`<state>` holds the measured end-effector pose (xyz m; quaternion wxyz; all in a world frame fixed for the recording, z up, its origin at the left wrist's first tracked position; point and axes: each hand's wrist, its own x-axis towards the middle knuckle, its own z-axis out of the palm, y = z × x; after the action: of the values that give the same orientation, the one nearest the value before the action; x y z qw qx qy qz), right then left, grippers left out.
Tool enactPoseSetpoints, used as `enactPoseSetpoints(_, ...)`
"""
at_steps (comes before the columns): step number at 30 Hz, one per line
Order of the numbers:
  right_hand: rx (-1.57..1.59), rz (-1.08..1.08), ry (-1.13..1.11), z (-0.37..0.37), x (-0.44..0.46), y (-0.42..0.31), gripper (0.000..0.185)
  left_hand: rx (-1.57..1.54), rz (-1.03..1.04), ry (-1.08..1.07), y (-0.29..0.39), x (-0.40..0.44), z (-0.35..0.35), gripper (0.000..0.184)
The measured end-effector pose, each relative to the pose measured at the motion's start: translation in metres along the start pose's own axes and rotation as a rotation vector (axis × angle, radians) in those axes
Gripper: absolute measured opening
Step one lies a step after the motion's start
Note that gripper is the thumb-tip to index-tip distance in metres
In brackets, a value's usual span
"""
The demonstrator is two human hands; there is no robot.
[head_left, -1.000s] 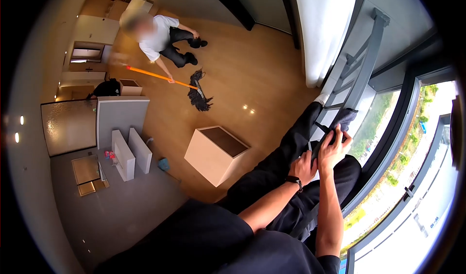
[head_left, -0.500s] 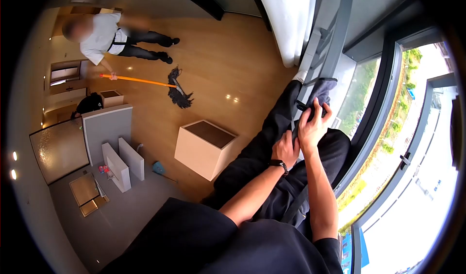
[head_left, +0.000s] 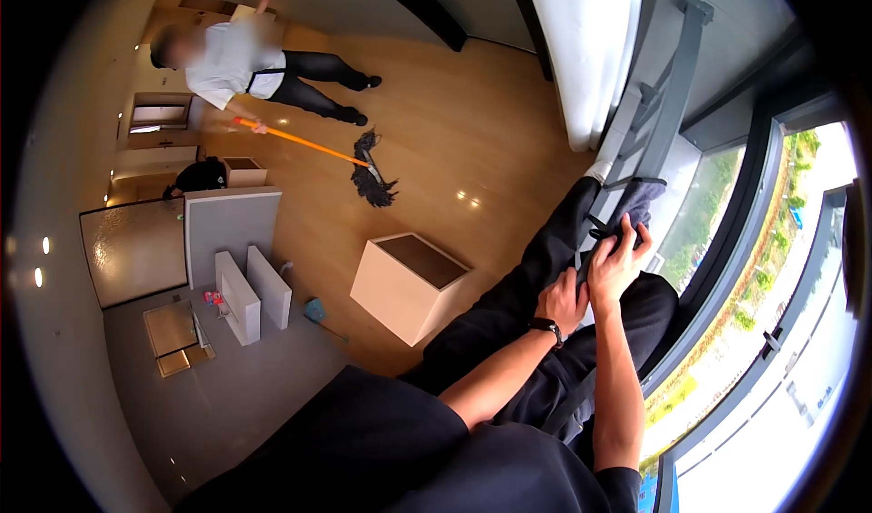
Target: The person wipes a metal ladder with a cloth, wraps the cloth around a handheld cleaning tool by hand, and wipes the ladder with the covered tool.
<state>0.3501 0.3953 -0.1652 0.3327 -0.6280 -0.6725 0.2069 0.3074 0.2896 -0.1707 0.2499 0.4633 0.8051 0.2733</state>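
My left hand point(head_left: 563, 301), with a dark wristband, is closed around a narrow dark part whose kind I cannot make out. Right beside it, my right hand point(head_left: 615, 263) has its fingers curled over the lower end of a dark grey fabric piece point(head_left: 641, 197) with a black edge. A small black part point(head_left: 599, 229) sticks out near those fingers. Both hands are above my black trousers point(head_left: 554, 227). Just beyond the fabric stands a grey metal ladder point(head_left: 677, 118). My palms hide much of what they hold.
Windows with dark frames point(head_left: 727, 250) run along the right; a white curtain point(head_left: 599, 50) hangs near the ladder. On the wooden floor stands an open-topped beige box point(head_left: 400, 286). Farther off, a person point(head_left: 241, 64) holds a mop point(head_left: 372, 172). A blue dustpan point(head_left: 314, 310) lies near white panels point(head_left: 238, 297).
The scene has shifted right in view as my head turned. The person with the mop has raised their free hand. My hands keep nearly the same hold.
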Motion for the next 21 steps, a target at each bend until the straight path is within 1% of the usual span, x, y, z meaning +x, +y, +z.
enactPoseSetpoints(2, -0.049, -0.075, 0.038, -0.0003, 0.0003, 0.0015, 0.038, -0.004, -0.026, 0.013, 0.0025, -0.0002, 0.0002, 0.018)
enactPoseSetpoints(6, -0.021, -0.077, 0.044, 0.0008, 0.0011, 0.0003, 0.039, -0.005, -0.016, 0.050, 0.0001, -0.0012, 0.0032, 0.020)
enactPoseSetpoints(8, -0.009, -0.054, 0.029, -0.0021, 0.0017, -0.0045, 0.039, 0.001, -0.051, 0.014, 0.0034, -0.0015, -0.0006, 0.020)
enactPoseSetpoints(21, -0.028, -0.035, 0.011, -0.0016, 0.0009, -0.0012, 0.039, -0.019, -0.036, 0.011, 0.0042, -0.0008, -0.0038, 0.021)
